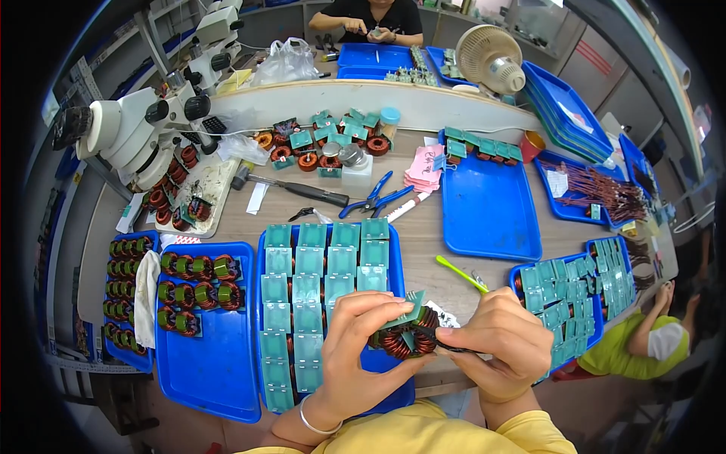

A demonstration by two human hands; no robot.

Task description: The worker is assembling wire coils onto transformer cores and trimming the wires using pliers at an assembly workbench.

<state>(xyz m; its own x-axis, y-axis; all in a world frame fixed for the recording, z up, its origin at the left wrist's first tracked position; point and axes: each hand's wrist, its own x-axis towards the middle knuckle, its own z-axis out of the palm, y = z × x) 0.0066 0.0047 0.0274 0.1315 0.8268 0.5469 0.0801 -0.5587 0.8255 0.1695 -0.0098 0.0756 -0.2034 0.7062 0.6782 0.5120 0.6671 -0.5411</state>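
Observation:
My left hand (363,344) is closed around a toroidal coil (408,340) of copper wire with a small green circuit board (412,306) on it. The coil is lifted over the near right corner of a blue tray of green boards (308,318). Pinched in my right hand (501,344) is a slim black tool (457,349), its tip against the coil's side. Its exact kind is mostly hidden by my fingers. Beyond my right hand lies a tool with a lime-green handle (463,274).
Left are blue trays of coils (204,363) and a white cloth (147,299). Farther back lie a hammer (318,193), blue pliers (376,200) and a microscope (132,132). A blue tray (491,208) holds boards at its far end. Another person (370,23) works across the partition.

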